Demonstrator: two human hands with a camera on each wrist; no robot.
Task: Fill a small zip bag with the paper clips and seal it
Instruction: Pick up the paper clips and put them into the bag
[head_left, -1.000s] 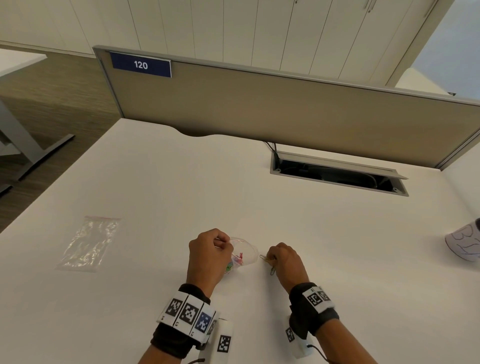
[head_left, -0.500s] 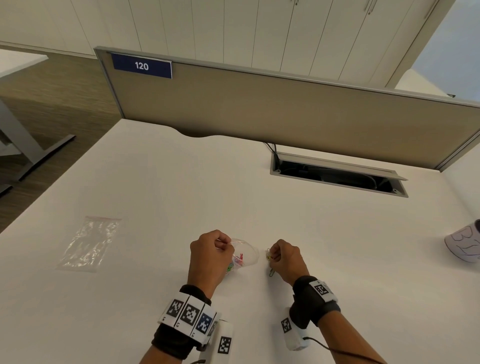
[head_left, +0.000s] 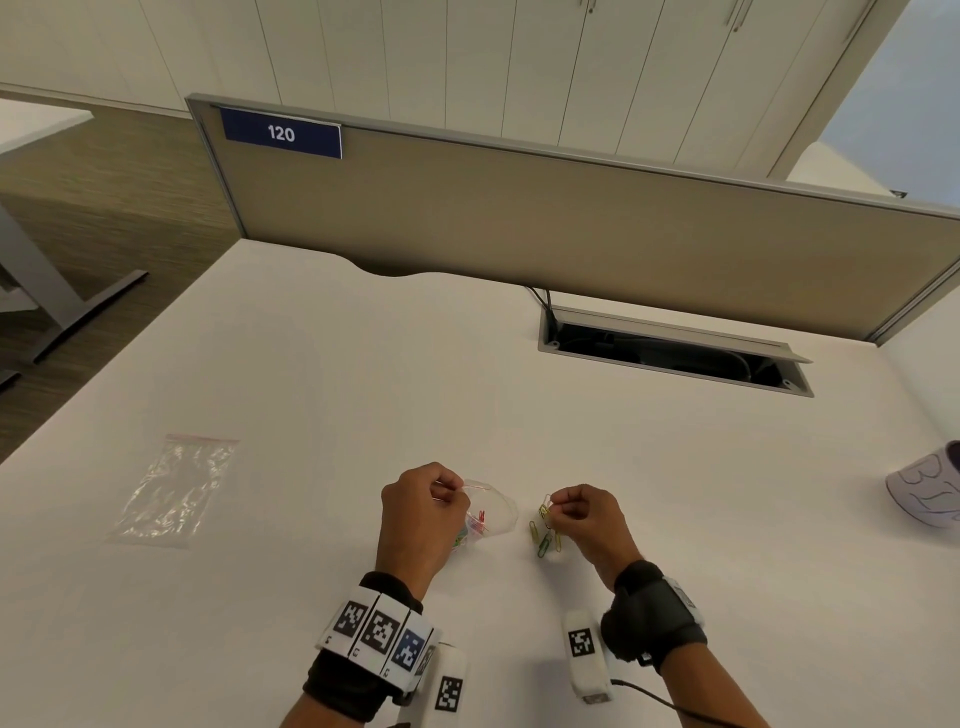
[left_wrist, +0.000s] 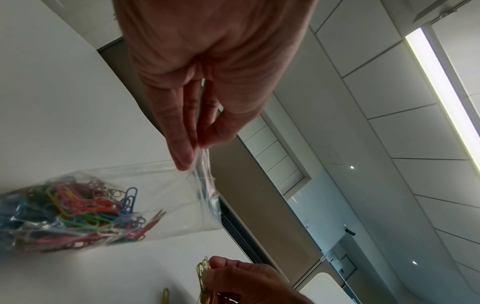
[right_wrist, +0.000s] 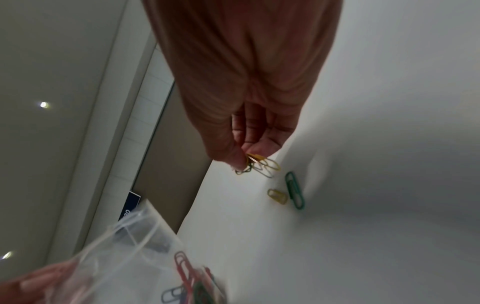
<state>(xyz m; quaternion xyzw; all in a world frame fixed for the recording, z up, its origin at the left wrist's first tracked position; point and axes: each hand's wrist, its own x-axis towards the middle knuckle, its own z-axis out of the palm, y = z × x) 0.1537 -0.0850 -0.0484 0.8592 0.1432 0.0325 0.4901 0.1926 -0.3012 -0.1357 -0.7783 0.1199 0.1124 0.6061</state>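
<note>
My left hand pinches the rim of a small clear zip bag and holds its mouth open toward the right. The bag holds several coloured paper clips. Just right of the bag mouth, my right hand pinches a small bunch of yellow and silver clips above the table. A green clip and a yellow clip lie loose on the table below that hand. In the head view the loose clips sit between my two hands.
Another flat clear zip bag lies on the white table at the left. A white cup stands at the right edge. An open cable tray sits before the beige partition at the back.
My right hand has lifted off the table with a bunch of clips and turned toward the bag mouth. The left hand and bag have stayed in place.
</note>
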